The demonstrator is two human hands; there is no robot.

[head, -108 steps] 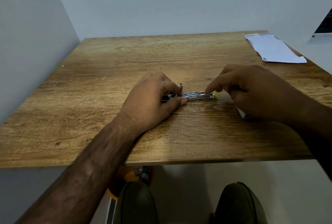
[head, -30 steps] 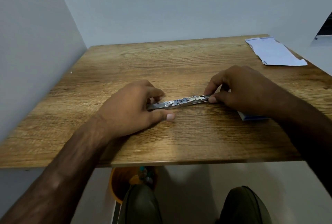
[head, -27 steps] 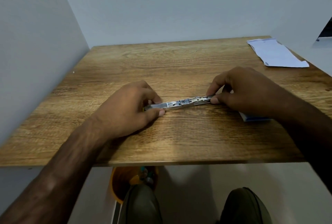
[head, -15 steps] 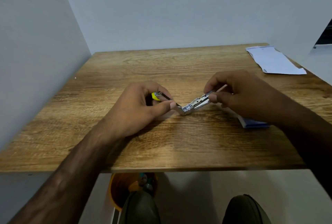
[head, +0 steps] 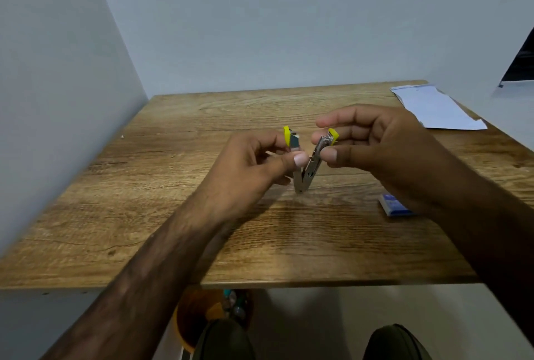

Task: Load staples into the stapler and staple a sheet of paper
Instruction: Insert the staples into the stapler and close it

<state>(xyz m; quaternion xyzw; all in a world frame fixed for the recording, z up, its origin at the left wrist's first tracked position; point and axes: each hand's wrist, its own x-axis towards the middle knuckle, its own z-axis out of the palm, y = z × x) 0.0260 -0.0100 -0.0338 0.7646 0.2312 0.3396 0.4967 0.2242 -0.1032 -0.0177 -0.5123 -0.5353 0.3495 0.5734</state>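
A small metal stapler (head: 307, 170) with yellow ends is held above the wooden table (head: 202, 215), folded into a narrow V with its hinge pointing down. My left hand (head: 254, 166) pinches the left arm between thumb and fingers. My right hand (head: 372, 140) pinches the right arm near its yellow tip. A small blue and white staple box (head: 394, 205) lies on the table under my right wrist. A white sheet of paper (head: 433, 109) lies at the far right corner.
Grey walls close in the table on the left and at the back. Below the front edge stand an orange bin (head: 199, 319) with items in it and my two dark shoes (head: 228, 342).
The stapler lay flat and opened out on the table a second ago. Both hands have lifted it and swung its two arms up and toward each other into a V.
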